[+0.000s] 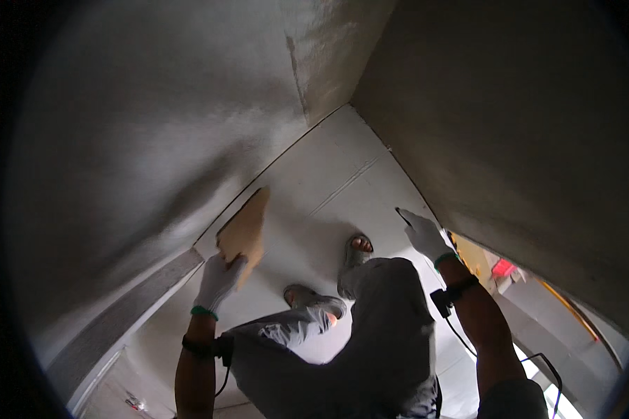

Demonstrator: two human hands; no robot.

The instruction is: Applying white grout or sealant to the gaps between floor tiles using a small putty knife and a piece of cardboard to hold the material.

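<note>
My left hand [220, 283], in a white glove with a green cuff, grips a flat tan board [242, 227] with a dark edge, held out by the left wall [140, 133]. My right hand [424, 236], gloved the same way, is closed on a thin dark tool [402, 216] pointing up and left, near the foot of the right wall [510, 133]. Below, my sandalled feet [307, 299] stand on a pale grey floor [346, 167] with a scored line across it.
The two grey walls meet in a corner ahead. A low ledge [140, 307] runs along the lower left. At the right, beyond the wall's lower edge, are a yellow rail [569, 311], a red object [503, 267] and paler surfaces. My grey-trousered legs fill the lower middle.
</note>
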